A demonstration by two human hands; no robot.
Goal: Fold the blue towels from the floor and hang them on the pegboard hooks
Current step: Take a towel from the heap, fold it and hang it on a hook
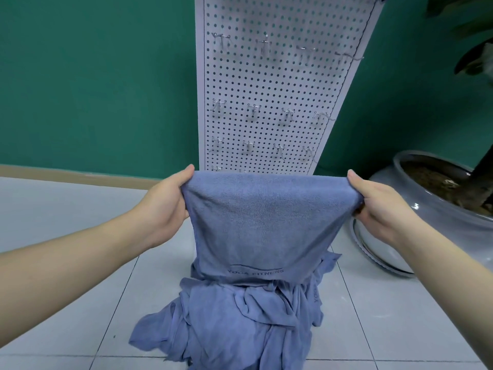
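Straight ahead, a person stood facing a white pegboard (280,84) that leaned against a green wall (93,84), and held a blue towel (262,225) up in front of it with both bare arms stretched forward. The left hand (166,201) gripped the towel's upper left corner, thumb on top and fingers curled underneath into the cloth. The right hand (378,206) gripped the upper right corner in the same way, thumb laid along the top edge. Between the two hands the top edge was pulled fairly taut and level, and the towel hung down flat, with faint lettering reading "YOGA FITNESS" near its lower edge. Its bottom reached a crumpled pile of more blue towels (234,324) lying on the pale tiled floor (66,303), directly below the held one and near the foot of the pegboard. Small metal hooks (253,109) stood out from the board in several rows, and none that could be seen carried a towel. To the right, a large grey glazed plant pot (437,217) sat on a saucer on the floor, with soil and a dark trunk showing inside it, and dark leaves (472,57) hung above it.
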